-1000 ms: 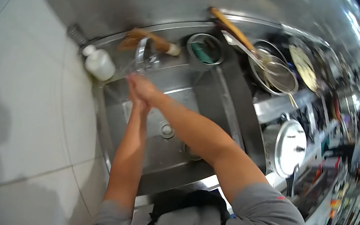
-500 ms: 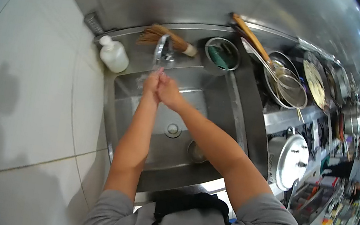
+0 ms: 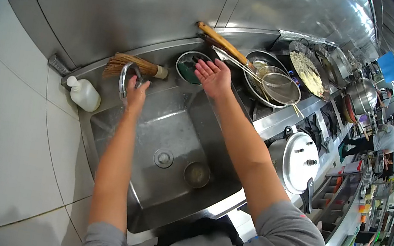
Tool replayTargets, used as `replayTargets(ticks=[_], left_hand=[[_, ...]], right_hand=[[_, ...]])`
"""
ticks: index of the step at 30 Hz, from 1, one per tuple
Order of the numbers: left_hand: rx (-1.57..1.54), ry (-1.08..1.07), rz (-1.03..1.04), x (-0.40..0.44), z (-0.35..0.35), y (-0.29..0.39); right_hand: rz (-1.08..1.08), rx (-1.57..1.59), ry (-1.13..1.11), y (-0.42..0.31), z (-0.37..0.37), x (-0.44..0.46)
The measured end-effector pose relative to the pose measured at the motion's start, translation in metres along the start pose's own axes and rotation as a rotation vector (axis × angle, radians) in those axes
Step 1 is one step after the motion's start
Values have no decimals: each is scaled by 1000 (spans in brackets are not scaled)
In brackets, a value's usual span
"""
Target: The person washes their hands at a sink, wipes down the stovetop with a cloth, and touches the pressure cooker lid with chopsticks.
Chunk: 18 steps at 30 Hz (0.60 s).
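My left hand (image 3: 136,94) is at the curved metal faucet (image 3: 124,77), over the back left part of the steel sink (image 3: 150,162). Its thumb and a finger stand apart, and nothing shows in it. My right hand (image 3: 215,79) is raised with spread fingers and an empty palm, beside the round metal container (image 3: 186,66) with something green inside. A straw brush (image 3: 136,66) lies behind the faucet. To the left stands a white pump bottle (image 3: 84,94). A small round bowl (image 3: 197,175) sits in the sink near the drain (image 3: 163,158).
Right of the sink, a strainer (image 3: 281,88) rests over a wok (image 3: 259,61). Nearer is a lidded pressure cooker (image 3: 299,161). A pan of pale food (image 3: 306,70) and a large metal pot (image 3: 362,95) stand beyond. Two people are farther off at the right.
My hands, together under the faucet before, have separated. The left is now at the faucet; the right has moved right and up, with its fingers spread. The view has shifted.
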<state>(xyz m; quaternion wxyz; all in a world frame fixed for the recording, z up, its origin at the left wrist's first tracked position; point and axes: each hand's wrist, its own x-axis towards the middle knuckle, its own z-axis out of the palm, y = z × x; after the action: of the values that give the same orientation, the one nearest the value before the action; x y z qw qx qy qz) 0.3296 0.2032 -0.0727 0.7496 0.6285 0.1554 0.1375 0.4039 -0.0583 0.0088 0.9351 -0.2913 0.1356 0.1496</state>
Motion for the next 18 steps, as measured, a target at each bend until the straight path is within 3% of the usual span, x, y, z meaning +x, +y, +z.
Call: replayTargets(ticks=[2, 3, 5, 6, 7, 8, 10, 11, 12, 13, 14, 15, 16, 17, 18], left_hand=[[433, 83, 135, -9, 3, -12], [433, 87, 147, -15, 4, -24], [994, -58, 679, -37, -2, -48], [1097, -141, 718, -56, -4, -49], [1207, -223, 745, -79, -8, -50], [1150, -384, 515, -100, -16, -71], [1060, -596, 13, -145, -32, -112], [1176, -516, 16, -181, -38, -118], [1071, -475, -256, -220, -40, -75], [1009, -451, -225, -244, -56, -114], [1046, -463, -232, -279, -63, -90], [1119, -413, -216, -304, -69, -105], [1188, -380, -210, -325, -74, -120], [1172, -389, -300, -338, -78, -112], [1143, -406, -382, -350, -78, -98]], right_hand=[[-29, 55, 42, -16, 18, 4], [-36, 79, 45, -22, 21, 10], [1, 129, -14, -36, 11, 34], [-85, 92, -74, -37, 11, 34], [-144, 155, 170, -38, 20, 36], [4, 272, -65, -50, -18, 71], [-26, 108, -168, -60, -35, 84], [-70, 8, -85, -62, -29, 77], [-105, -94, 1, -64, -22, 70], [-148, -33, -259, -71, -41, 87], [-91, -4, -428, -75, -48, 80], [-8, 37, -807, -78, -56, 101], [-51, -27, -340, -56, -2, 4], [-54, -93, -250, -43, 11, -20], [36, -106, -458, -31, -2, -24]])
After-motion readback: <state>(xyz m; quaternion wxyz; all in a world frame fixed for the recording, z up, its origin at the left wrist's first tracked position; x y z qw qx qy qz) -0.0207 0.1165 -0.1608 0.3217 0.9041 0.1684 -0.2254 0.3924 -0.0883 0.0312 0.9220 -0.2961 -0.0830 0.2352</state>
